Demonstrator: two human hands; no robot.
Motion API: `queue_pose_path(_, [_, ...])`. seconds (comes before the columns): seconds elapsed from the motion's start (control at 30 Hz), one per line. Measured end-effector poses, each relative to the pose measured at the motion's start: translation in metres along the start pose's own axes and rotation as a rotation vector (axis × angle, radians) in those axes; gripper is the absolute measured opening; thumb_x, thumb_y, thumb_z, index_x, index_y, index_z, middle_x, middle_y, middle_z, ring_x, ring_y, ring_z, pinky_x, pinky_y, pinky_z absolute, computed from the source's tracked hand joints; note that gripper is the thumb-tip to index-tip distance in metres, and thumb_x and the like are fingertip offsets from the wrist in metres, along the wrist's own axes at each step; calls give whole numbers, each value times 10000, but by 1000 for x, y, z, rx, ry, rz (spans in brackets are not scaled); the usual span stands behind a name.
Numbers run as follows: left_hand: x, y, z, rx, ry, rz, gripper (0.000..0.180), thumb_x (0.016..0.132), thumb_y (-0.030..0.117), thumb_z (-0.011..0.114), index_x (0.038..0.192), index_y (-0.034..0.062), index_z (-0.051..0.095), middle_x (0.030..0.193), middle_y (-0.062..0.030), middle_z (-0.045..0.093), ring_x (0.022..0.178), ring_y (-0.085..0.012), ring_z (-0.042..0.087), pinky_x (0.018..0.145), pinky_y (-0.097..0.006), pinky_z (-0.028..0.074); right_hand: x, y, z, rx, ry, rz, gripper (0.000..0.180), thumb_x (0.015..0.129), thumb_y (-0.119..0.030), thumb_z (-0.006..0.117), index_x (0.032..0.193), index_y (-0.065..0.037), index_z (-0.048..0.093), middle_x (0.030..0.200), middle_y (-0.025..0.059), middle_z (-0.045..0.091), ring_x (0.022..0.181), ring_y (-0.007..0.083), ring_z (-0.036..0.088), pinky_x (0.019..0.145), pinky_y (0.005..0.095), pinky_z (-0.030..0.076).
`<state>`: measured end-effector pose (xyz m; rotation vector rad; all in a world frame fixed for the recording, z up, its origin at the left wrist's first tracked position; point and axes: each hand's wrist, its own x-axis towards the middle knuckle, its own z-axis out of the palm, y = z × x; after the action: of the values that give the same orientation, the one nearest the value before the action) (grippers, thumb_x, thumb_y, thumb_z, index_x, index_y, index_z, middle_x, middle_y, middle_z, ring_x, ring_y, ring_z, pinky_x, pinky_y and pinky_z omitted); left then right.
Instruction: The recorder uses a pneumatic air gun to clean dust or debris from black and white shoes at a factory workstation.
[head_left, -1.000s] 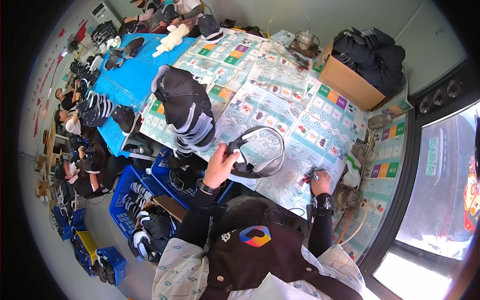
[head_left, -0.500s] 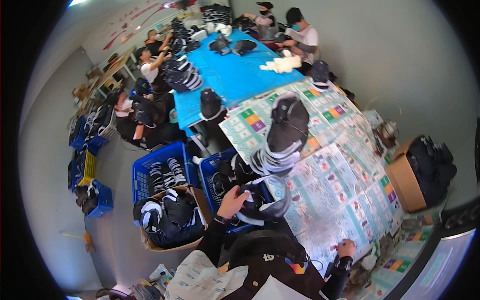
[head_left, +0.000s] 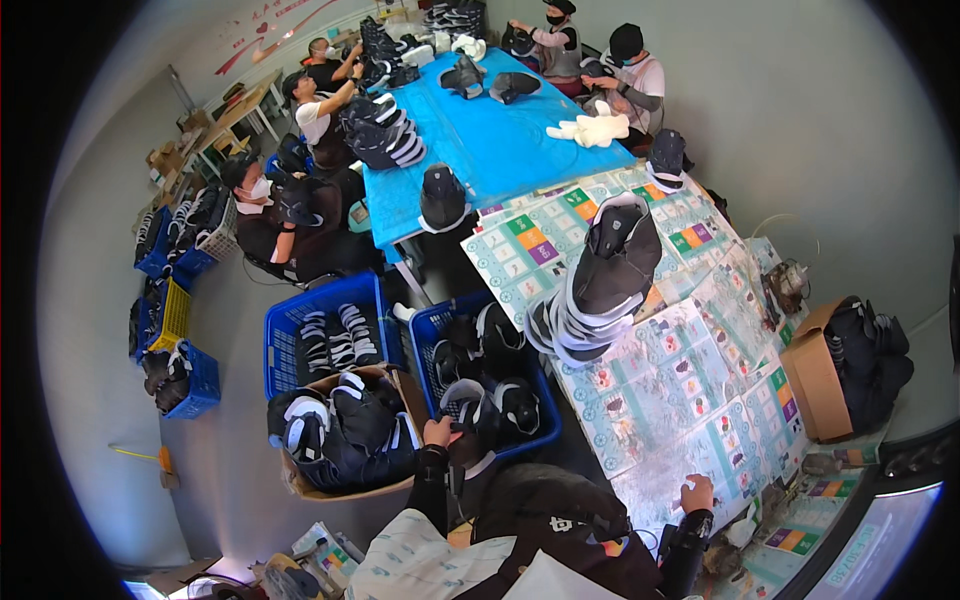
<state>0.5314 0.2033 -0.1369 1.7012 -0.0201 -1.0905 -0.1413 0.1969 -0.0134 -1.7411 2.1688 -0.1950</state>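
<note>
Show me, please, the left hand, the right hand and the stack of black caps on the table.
left hand (head_left: 437,432), head view, back of hand.
right hand (head_left: 697,494), head view, knuckles.
stack of black caps (head_left: 600,280), head view, top cap's crown.

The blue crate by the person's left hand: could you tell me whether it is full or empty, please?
Nearly full. The blue crate holds dark shoe uppers with white trim up to its rim, and the left hand reaches in among them.
</note>
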Motion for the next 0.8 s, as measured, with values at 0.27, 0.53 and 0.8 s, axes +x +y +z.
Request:
queue_pose_path(0.27, [30, 25, 14, -160, -2, 87, 285, 883, 164, 685, 918, -56, 508, 916, -159, 603, 802, -283, 687, 592, -398, 635, -5, -24, -18, -31, -134, 42, 342, 820, -192, 633, 1116, -32, 695, 1121, 197, 672, 1112, 380, 612, 977, 451, 479])
queue_pose_path(0.53, [11, 68, 59, 162, 175, 275, 407, 849, 205, 728, 995, -147, 587, 924, -212, 677, 743, -277, 697, 617, -372, 638, 1, -16, -7, -80, -165, 12, 322, 818, -213, 644, 1101, -71, 704, 1123, 193, 690, 1056, 359, 660, 933, 434, 519])
queue_pose_path(0.8, [30, 94, 117, -22, 112, 231, 375, 838, 168, 727, 1032, -116, 579, 982, -201, 669, 803, -309, 715, 591, -388, 640, 28, -10, -20, 1, -161, -97, 269, 824, -173, 655, 1057, -45, 696, 1070, 185, 694, 1054, 361, 643, 934, 449, 505])
